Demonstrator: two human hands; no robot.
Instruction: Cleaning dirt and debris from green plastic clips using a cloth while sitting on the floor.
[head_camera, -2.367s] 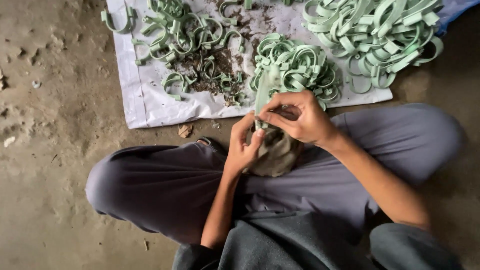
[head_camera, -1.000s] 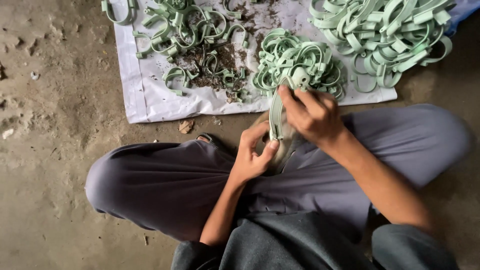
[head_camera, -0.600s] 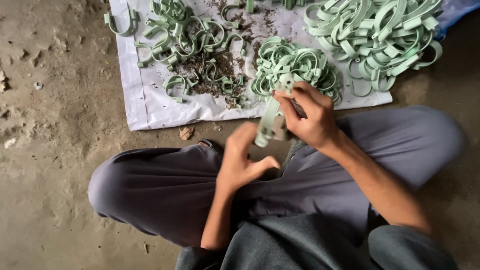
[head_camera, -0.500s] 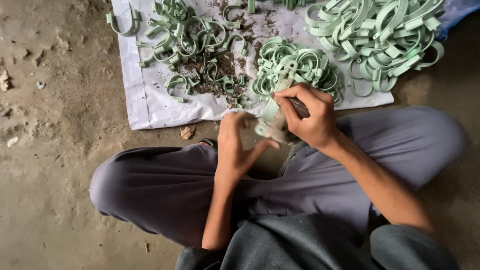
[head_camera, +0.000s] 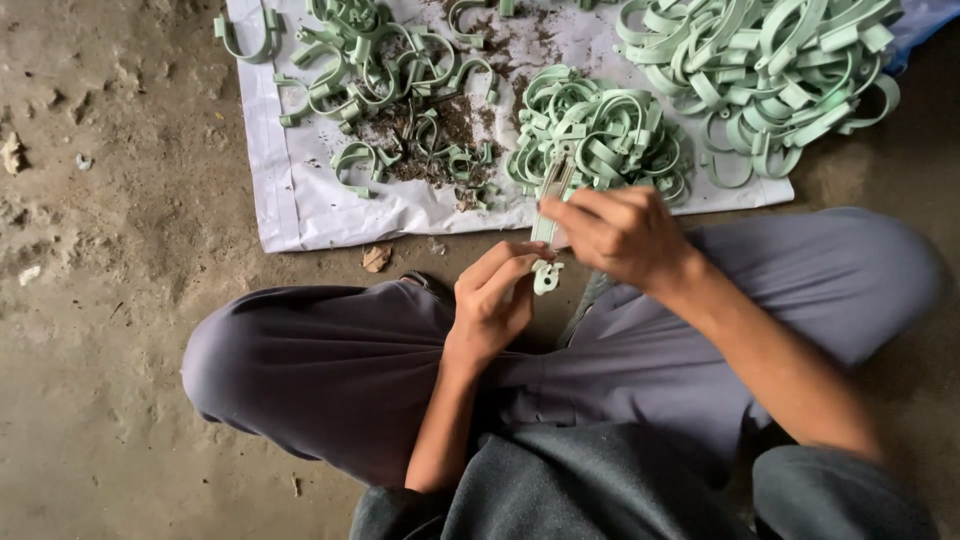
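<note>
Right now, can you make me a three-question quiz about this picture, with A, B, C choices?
1. Where do the piles of clips lie?
A. on a white sheet
B. in a bucket
C. on a shelf

2. What colour are the clips?
A. red
B. pale green
C. black

3. What is the right hand doing?
A. resting flat on the ground
B. gripping a clip piece that the left hand also touches
C. hanging empty

Answers:
1. A, the heaps sit on the white sheet spread over the ground.
2. B, every clip is the same pale green.
3. B, its fingers close on the piece above the lap, and the left fingertips meet its lower end.
</note>
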